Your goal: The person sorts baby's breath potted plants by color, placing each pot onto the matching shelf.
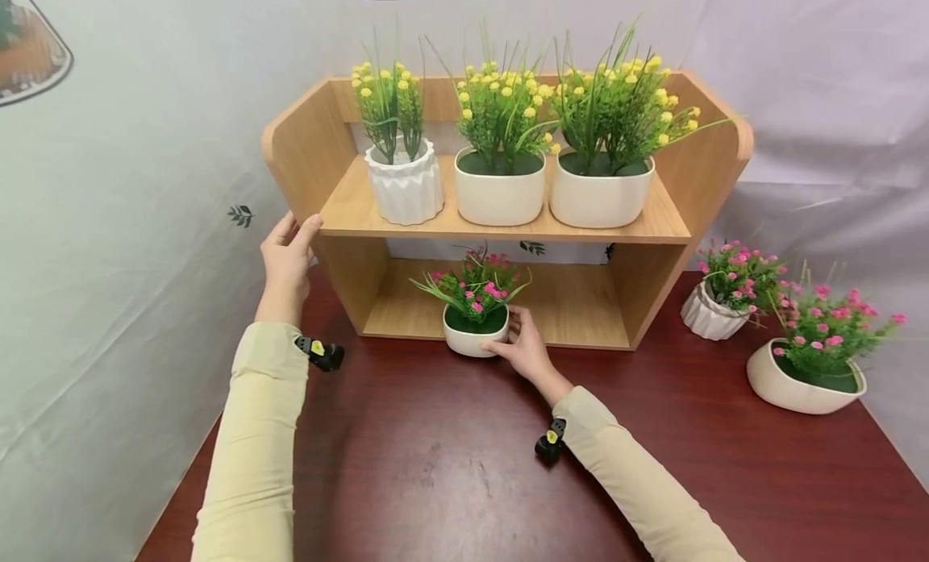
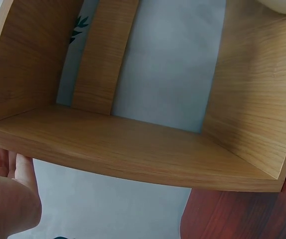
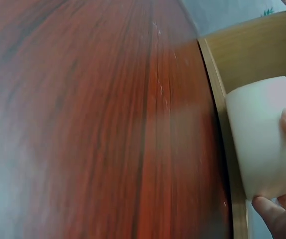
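Observation:
My right hand [image 1: 524, 351] holds a small white oval pot [image 1: 472, 344] by its right side, thumb at the front. Pink flowers [image 1: 475, 292] and green leaves grow from it. The pot is at the front edge of the lower board of a wooden shelf [image 1: 581, 304]; in the right wrist view the pot's white wall [image 3: 262, 144] lies between thumb and fingers. At the shelf's left side panel, my left hand [image 1: 285, 260] touches the outer face near the front edge. In the left wrist view its fingertips are hidden behind that panel [image 2: 123, 144].
On the upper board stand a ribbed white pot [image 1: 406, 191] and two oval white pots [image 1: 501, 199], all with yellow flowers. Right of the shelf, a ribbed pot [image 1: 711, 316] and an oval pot [image 1: 798, 385] with pink flowers stand on the dark red table [image 1: 435, 465].

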`<state>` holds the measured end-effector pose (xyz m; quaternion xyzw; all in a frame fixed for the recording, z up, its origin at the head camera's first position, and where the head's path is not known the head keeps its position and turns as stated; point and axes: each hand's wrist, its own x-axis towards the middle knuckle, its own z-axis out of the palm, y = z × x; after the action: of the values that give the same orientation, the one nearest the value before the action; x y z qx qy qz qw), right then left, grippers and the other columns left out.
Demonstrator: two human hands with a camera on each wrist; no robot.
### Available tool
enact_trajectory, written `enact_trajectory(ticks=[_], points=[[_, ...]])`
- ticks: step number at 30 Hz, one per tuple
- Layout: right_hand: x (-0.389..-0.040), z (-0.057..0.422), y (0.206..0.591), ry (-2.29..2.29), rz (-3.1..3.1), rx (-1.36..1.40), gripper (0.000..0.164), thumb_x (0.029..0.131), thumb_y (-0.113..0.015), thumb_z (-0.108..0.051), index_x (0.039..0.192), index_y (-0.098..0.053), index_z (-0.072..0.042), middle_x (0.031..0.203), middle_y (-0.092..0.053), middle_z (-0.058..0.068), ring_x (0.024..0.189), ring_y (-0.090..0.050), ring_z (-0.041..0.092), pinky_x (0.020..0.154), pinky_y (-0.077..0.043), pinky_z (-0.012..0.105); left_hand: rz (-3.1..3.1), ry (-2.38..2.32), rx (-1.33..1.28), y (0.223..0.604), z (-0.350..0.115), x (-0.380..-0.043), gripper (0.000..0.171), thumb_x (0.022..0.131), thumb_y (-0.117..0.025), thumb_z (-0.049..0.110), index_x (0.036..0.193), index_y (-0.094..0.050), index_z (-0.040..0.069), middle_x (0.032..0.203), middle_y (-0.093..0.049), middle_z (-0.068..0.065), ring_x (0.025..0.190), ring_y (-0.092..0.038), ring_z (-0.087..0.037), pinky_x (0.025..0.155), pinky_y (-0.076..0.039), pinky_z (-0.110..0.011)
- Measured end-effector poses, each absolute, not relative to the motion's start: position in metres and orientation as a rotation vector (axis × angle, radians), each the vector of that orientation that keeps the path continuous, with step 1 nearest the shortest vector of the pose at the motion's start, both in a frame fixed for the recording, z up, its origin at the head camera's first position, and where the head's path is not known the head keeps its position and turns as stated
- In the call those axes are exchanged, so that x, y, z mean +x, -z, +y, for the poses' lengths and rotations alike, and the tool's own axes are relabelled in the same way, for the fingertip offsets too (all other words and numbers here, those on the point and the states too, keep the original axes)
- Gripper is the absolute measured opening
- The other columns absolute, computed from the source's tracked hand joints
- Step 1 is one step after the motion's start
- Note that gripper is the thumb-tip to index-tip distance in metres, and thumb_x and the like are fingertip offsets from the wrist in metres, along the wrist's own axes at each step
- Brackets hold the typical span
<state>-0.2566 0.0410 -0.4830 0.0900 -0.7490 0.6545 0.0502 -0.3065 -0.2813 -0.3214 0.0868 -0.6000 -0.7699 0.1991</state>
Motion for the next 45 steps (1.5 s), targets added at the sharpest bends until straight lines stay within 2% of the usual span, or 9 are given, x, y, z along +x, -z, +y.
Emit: enact_trajectory(ticks=[9,15,20,25,30,34,39,45], points=[[-0.259,0.019,0.485,-1.798,-2.314,0.2,0.074,0.068,-0.084,-0.004,0.131,-0.045,0.005,0.113,-0.052,0.026,0.097,-0.056,0.036,0.085,-0.053,0.044,-1.66,2.165,0.24,0.322,-0.284,-0.308,0.047,0.083,-0.074,0.015,0.128,-0.062,0.019,0.135,-0.056,-0.006,0.121,-0.054,-0.021,0.11,-0.034,-0.039],[-0.259,0.004,0.485,-1.825,-2.301,0.132,0.075,0.07,-0.082,-0.003,0.133,-0.043,0.006,0.118,-0.051,0.027,0.103,-0.055,0.038,0.088,-0.051,0.045,-1.671,2.166,0.242,0.322,-0.283,-0.308,0.048,0.083,-0.074,0.017,0.129,-0.061,0.02,0.137,-0.054,-0.006,0.124,-0.052,-0.022,0.111,-0.033,-0.04],[-0.257,-0.011,0.488,-1.912,-2.204,0.021,0.067,0.071,-0.081,-0.002,0.124,-0.044,0.009,0.12,-0.052,0.028,0.109,-0.056,0.041,0.091,-0.05,0.046,-1.682,2.163,0.243,0.321,-0.282,-0.308,0.048,0.084,-0.073,0.017,0.13,-0.06,0.02,0.138,-0.054,-0.006,0.126,-0.051,-0.023,0.111,-0.032,-0.04],[-0.257,-0.024,0.493,-1.871,-2.102,-0.025,0.06,0.071,-0.081,-0.003,0.12,-0.05,0.01,0.117,-0.052,0.027,0.105,-0.056,0.039,0.087,-0.052,0.046,-1.696,2.162,0.24,0.32,-0.281,-0.308,0.049,0.084,-0.073,0.019,0.13,-0.06,0.021,0.139,-0.053,-0.005,0.127,-0.05,-0.023,0.112,-0.031,-0.039],[-0.258,-0.036,0.497,-1.817,-2.047,-0.05,0.059,0.07,-0.082,-0.003,0.12,-0.052,0.009,0.113,-0.054,0.026,0.1,-0.057,0.037,0.083,-0.053,0.045,-1.683,2.171,0.24,0.321,-0.281,-0.308,0.049,0.083,-0.074,0.017,0.13,-0.06,0.02,0.138,-0.053,-0.006,0.126,-0.051,-0.023,0.111,-0.033,-0.039],[-0.261,-0.044,0.499,-1.817,-2.034,-0.08,0.061,0.071,-0.081,-0.005,0.121,-0.05,0.01,0.113,-0.056,0.026,0.099,-0.059,0.038,0.083,-0.053,0.045,-1.676,2.175,0.251,0.321,-0.283,-0.308,0.049,0.084,-0.073,0.017,0.13,-0.06,0.02,0.138,-0.053,-0.006,0.126,-0.051,-0.023,0.111,-0.033,-0.039],[-0.264,-0.052,0.499,-1.809,-2.021,-0.11,0.055,0.072,-0.081,-0.006,0.116,-0.052,0.008,0.109,-0.057,0.026,0.096,-0.061,0.037,0.082,-0.054,0.045,-1.684,2.171,0.246,0.32,-0.283,-0.308,0.049,0.084,-0.073,0.018,0.131,-0.059,0.02,0.139,-0.052,-0.006,0.127,-0.049,-0.023,0.112,-0.032,-0.039],[-0.266,-0.06,0.498,-1.794,-2.024,-0.141,0.054,0.073,-0.08,-0.007,0.117,-0.052,0.008,0.11,-0.051,0.024,0.098,-0.057,0.035,0.084,-0.053,0.043,-1.681,2.17,0.251,0.321,-0.283,-0.308,0.048,0.084,-0.073,0.017,0.13,-0.06,0.019,0.138,-0.053,-0.007,0.126,-0.05,-0.022,0.111,-0.033,-0.038]])
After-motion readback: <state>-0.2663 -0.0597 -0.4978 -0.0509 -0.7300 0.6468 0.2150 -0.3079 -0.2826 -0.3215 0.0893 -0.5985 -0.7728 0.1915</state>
